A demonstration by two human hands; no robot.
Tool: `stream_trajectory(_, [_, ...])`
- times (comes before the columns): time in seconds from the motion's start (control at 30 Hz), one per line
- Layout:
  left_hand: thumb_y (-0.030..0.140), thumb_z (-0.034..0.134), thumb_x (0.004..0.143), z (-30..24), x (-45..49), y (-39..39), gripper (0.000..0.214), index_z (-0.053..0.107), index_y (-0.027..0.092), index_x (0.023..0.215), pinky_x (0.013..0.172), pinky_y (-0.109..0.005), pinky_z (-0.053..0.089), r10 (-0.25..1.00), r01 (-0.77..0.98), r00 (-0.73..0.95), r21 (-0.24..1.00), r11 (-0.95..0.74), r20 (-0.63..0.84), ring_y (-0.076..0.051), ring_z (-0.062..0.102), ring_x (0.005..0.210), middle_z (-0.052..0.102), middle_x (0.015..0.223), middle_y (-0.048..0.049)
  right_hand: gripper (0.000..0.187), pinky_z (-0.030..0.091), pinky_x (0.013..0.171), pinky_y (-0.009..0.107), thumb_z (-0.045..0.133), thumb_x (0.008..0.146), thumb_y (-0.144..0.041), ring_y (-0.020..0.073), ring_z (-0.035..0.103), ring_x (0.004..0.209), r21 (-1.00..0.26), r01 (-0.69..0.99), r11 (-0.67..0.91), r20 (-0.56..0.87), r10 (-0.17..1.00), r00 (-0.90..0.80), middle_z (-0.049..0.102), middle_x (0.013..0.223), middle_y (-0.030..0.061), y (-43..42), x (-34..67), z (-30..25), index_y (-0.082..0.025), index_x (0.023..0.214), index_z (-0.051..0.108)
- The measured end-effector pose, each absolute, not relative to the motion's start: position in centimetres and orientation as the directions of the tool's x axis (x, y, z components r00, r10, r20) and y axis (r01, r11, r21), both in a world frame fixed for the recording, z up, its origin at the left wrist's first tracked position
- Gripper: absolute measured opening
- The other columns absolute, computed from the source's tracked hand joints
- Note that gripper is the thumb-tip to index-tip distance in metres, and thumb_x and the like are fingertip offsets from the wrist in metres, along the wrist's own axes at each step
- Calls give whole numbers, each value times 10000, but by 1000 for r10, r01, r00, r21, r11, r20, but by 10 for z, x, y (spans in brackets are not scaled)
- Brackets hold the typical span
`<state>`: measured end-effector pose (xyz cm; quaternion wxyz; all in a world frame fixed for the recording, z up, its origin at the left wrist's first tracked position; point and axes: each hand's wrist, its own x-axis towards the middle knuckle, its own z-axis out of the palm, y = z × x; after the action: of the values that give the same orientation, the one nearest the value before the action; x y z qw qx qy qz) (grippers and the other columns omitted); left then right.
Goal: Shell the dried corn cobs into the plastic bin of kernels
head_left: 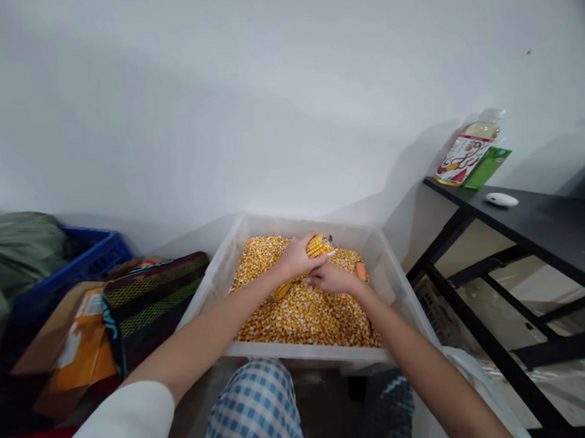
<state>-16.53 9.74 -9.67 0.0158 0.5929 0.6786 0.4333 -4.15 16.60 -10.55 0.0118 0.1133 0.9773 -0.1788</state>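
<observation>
A clear plastic tub full of loose yellow corn kernels stands on the floor in front of my knees. My left hand is wrapped round a yellow corn cob held over the kernels. My right hand is curled just beneath it, fingers pressed against the cob's lower side. An orange bare cob pokes up behind my right hand.
A black metal table stands to the right with a bottle, a green packet and a white mouse. Left are a mesh bag, orange boxes and a blue crate. White wall behind.
</observation>
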Motion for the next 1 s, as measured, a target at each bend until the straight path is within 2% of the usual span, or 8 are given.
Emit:
stream_trajectory(0.1, [582,587,658,-93,-168,99,570,560,188,1068,666,-280,446,798,745,-354,663,-75,488,-184,590,728,643,822,-37,286,318,563,212,481,853,-291,113,498,575,-368,222,903,-96,201,-975,663,704,60,166,-41,-101,-112,767,687])
stream_trajectory(0.17, [567,572,683,-91,-174,100,531,556,183,1050,655,-263,439,765,697,-410,712,-90,497,-166,583,715,638,820,-29,318,297,548,213,470,862,-324,103,471,546,-361,207,909,-69,195,-978,654,680,55,166,-40,-97,-113,758,684])
stream_trajectory(0.3, [545,545,722,-92,-191,103,445,562,178,972,653,-249,426,661,598,-555,795,-104,504,-148,565,700,625,808,-21,394,283,552,217,412,892,-383,106,474,564,-315,239,919,27,260,-965,656,710,71,166,-40,-93,-111,776,672])
stream_trajectory(0.47, [546,529,735,-102,-212,110,417,564,175,922,675,-254,424,550,485,-699,868,-105,457,-154,559,723,616,806,-26,390,275,558,227,384,901,-372,120,502,585,-220,288,932,33,302,-953,660,726,73,162,-42,-93,-137,778,669])
stream_trajectory(0.6, [561,528,724,-106,-221,112,432,561,165,893,658,-257,426,517,408,-752,905,-122,409,-159,558,703,611,788,-32,383,268,568,234,368,900,-369,136,525,629,-189,347,918,65,365,-929,661,754,82,154,-44,-95,-149,798,664])
stream_trajectory(0.77, [567,525,720,-106,-224,111,441,558,160,887,663,-262,430,505,382,-775,918,-104,380,-166,562,716,608,794,-40,384,253,539,233,366,894,-358,114,452,557,-307,351,885,77,390,-917,615,666,56,153,-51,-106,-136,735,636])
stream_trajectory(0.93, [552,491,749,-104,-222,109,421,546,155,877,664,-255,436,557,399,-729,908,-129,399,-149,548,698,593,782,-31,393,215,480,207,383,879,-374,77,332,479,-514,292,807,24,354,-935,429,511,-34,163,-57,-121,-127,634,566])
stream_trajectory(1.0, [544,492,752,-102,-219,108,414,544,154,880,669,-249,440,599,413,-685,898,-150,415,-144,546,707,593,791,-28,387,201,472,204,395,869,-370,69,305,470,-555,274,785,24,344,-939,378,496,-47,164,-57,-123,-127,604,539])
